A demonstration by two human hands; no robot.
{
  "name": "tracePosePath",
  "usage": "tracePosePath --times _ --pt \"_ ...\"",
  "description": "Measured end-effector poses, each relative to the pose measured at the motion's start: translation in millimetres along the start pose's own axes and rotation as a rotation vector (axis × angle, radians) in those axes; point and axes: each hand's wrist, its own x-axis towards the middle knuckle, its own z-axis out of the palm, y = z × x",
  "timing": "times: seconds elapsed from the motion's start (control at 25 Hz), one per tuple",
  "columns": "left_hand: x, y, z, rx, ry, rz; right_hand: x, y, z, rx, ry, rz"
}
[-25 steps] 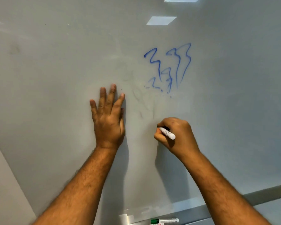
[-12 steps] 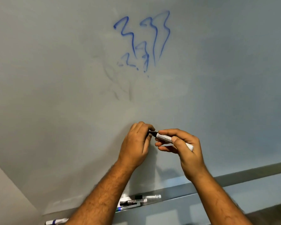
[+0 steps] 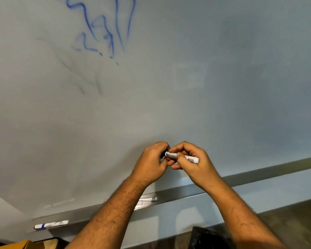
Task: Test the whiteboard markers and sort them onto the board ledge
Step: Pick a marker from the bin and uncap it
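Two hands are seen: left hand [image 3: 152, 161], right hand [image 3: 192, 159]. One marker [image 3: 182, 157] is held between them. One blue-banded marker [image 3: 50, 225] is counted at the ledge's left end. At least two more markers [image 3: 147, 201] are made out on the ledge [image 3: 196, 192] behind the left forearm; the exact count cannot be told. One blue scribble cluster [image 3: 104, 26] is noted on one whiteboard [image 3: 223, 87].
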Motion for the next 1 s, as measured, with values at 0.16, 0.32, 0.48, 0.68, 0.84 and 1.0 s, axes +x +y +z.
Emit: tracePosePath --times 0.16,0.32,0.48,0.68,0.84,1.0 --pt "4.0 14.0 26.3 0.060 -0.033 -0.048 -10.0 22.9 -27.5 0.052 -0.014 -0.005" --pt "4.7 27.9 50.6 0.112 -0.045 -0.060 -24.2 41.1 -43.1 0.118 0.012 -0.052" --pt "9.6 44.3 58.9 0.121 -0.090 -0.015 -38.0 47.1 -57.0 0.206 0.032 -0.066" --pt "-2.9 52.6 93.9 -0.615 -0.104 -0.314 -41.5 58.3 -95.9 0.179 0.044 0.120" --pt "-16.3 47.7 137.6 -1.021 0.138 -0.701 -60.6 82.9 -110.4 0.120 0.163 0.214" --pt "-29.7 42.0 186.7 -1.196 0.289 -0.951 -85.6 116.1 -120.0 0.083 0.240 0.346"
